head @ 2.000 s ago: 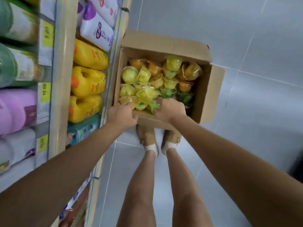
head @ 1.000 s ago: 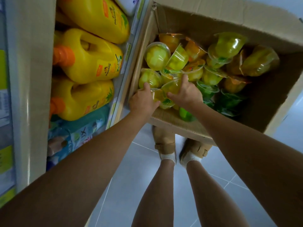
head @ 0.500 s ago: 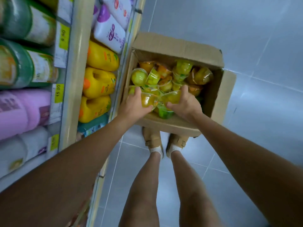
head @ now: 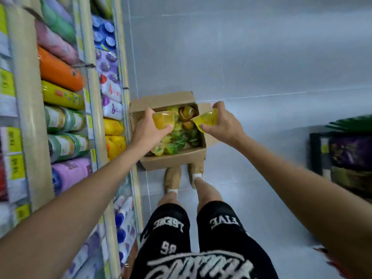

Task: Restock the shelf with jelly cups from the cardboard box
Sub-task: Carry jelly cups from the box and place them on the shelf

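Two yellow jelly cups are held above the open cardboard box [head: 171, 163]: left hand [head: 148, 130] grips one jelly cup [head: 163, 120] with fingers curled under and thumb on the far side; right hand [head: 223, 123] pinches a second cup [head: 206, 120], tilted. More jelly cups [head: 177, 137] fill the box, which sits on the grey tile floor [head: 251, 67] just beside the shelf [head: 94, 87], touching the person's shoes [head: 172, 177].
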A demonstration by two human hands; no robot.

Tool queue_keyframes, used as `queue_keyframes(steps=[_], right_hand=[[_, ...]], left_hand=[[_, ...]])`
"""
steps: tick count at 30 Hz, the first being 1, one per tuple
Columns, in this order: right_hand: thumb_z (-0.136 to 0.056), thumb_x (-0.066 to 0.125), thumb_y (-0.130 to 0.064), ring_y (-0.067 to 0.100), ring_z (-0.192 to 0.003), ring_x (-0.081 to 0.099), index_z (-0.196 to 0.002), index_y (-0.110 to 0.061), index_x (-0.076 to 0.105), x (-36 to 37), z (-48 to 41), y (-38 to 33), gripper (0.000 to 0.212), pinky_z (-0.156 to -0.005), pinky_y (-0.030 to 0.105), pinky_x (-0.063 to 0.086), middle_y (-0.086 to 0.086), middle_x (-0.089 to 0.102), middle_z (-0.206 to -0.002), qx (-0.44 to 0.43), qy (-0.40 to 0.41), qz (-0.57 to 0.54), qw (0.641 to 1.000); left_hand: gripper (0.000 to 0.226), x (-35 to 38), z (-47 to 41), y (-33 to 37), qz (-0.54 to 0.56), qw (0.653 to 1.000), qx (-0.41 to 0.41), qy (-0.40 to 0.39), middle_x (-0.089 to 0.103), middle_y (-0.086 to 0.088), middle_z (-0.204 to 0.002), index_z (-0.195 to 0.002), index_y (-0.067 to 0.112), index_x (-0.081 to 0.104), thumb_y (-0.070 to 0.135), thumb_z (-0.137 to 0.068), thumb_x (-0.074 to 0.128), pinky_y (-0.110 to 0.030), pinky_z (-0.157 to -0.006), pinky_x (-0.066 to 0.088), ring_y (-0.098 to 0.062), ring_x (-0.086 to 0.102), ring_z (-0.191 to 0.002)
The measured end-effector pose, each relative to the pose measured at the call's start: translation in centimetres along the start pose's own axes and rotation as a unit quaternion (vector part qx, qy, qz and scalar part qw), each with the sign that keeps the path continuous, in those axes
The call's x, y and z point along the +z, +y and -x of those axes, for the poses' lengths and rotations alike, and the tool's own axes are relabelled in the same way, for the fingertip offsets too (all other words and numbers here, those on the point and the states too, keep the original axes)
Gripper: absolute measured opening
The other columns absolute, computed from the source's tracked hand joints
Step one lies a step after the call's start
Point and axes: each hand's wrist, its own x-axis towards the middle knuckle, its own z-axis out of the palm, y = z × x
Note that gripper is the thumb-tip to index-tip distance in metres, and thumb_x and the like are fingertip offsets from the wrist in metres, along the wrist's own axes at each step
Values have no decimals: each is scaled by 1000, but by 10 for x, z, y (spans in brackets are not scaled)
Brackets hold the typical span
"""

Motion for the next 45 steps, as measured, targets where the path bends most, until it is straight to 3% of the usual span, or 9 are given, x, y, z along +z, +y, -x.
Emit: queue_keyframes(steps=[4, 10, 16, 25, 32, 35, 40, 43, 45], right_hand=[[-78, 72, -40, 24, -81, 48, -125, -11, 37, -47, 67, 12, 66, -67, 30, 34, 3, 52, -95, 25, 83, -25, 996], [-76, 72, -40, 25, -85, 50, -126, -14, 37, -110, 164, 57, 67, -68, 32, 37, 3, 51, -96, 95, 214, -75, 969], [-78, 70, -42, 23, -87, 50, -132, -17, 34, -175, 275, 124, 70, -70, 32, 37, 1, 52, -100, 167, 333, -104, 922], [-81, 70, -44, 23, -90, 51, -132, -14, 32, -262, 477, 246, 70, -74, 39, 47, 2, 50, -101, 213, 488, -97, 841], [-83, 70, -44, 23, -75, 53, -138, -15, 25, -319, 620, 327, 77, -55, 33, 39, 2, 50, -94, 218, 588, -89, 774], [-82, 70, -45, 22, -74, 55, -140, -16, 23, -342, 671, 347, 79, -56, 33, 42, -2, 49, -87, 207, 628, -80, 746], [-84, 71, -40, 22, -82, 53, -141, -12, 24, -384, 742, 358, 79, -69, 36, 45, 1, 48, -96, 183, 688, -65, 699], [-83, 71, -38, 22, -81, 53, -141, -13, 24, -410, 773, 362, 78, -68, 35, 45, 2, 51, -94, 163, 714, -60, 678], [-83, 71, -39, 24, -81, 55, -139, -14, 25, -428, 791, 365, 77, -70, 38, 48, 4, 53, -97, 156, 726, -50, 668]], left_hand=[[58, -16, 37, 56, -73, 993, 90, -24, 53, -4, -101, -119, 17, 37, 49, -81, 67, -31, -70, 37, -27, 56, -92], [57, -1, 91, 161, -117, 956, 259, -69, 59, -13, -113, -117, 13, 37, 48, -82, 64, -36, -76, 39, -33, 57, -104], [55, 45, 175, 273, -113, 902, 401, -113, 53, -1, -101, -116, 18, 36, 48, -80, 65, -32, -71, 38, -24, 51, -89], [57, 156, 362, 422, -69, 809, 564, -152, 48, -3, -104, -122, 16, 34, 42, -84, 66, -37, -79, 46, -26, 51, -92], [59, 238, 510, 499, -22, 726, 662, -187, 52, -5, -105, -125, 17, 32, 39, -85, 69, -31, -66, 39, -25, 57, -87], [65, 255, 565, 526, -12, 705, 685, -181, 52, -6, -104, -129, 17, 30, 41, -84, 69, -35, -69, 47, -26, 58, -88], [67, 261, 640, 573, 13, 665, 726, -173, 54, -9, -106, -129, 14, 29, 42, -84, 69, -40, -76, 50, -28, 57, -91], [63, 255, 678, 604, 33, 640, 751, -158, 51, 1, -91, -129, 12, 29, 38, -86, 68, -33, -67, 42, -17, 55, -77], [63, 253, 699, 624, 46, 622, 767, -152, 51, -1, -92, -128, 12, 29, 36, -86, 68, -29, -62, 41, -10, 54, -70]])
